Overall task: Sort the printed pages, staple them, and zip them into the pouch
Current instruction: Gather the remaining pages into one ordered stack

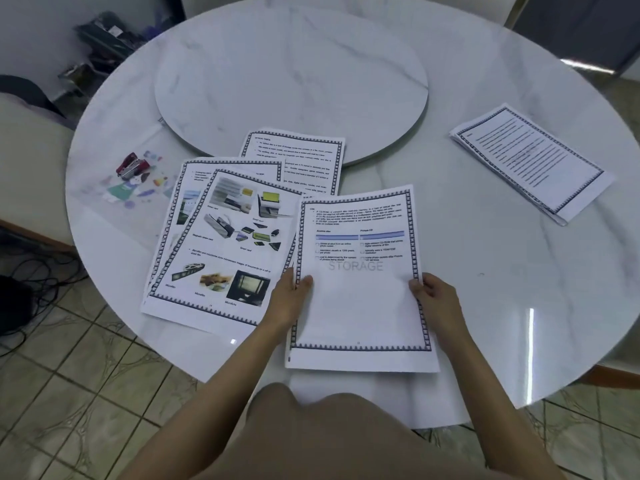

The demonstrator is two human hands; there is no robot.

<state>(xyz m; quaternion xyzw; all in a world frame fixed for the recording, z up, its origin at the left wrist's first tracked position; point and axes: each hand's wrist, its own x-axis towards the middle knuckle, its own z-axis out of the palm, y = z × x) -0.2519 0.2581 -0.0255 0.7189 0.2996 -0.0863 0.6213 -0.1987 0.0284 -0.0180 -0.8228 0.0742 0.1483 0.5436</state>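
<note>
Both hands on one sheet: the left hand (289, 292) pinches its left edge, the right hand (433, 294) grips the right, holding the "STORAGE" page (360, 306) up to read, probably for its page order. Loose pages (221, 244) fan out just left; a sorted stack (530, 164) waits far right. Stapler (131, 165) sits on the clear pouch (104, 202), far left of the table (485, 289).

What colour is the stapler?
Red with silver metal parts. The head view shows the stapler lying on the pouch.
</note>
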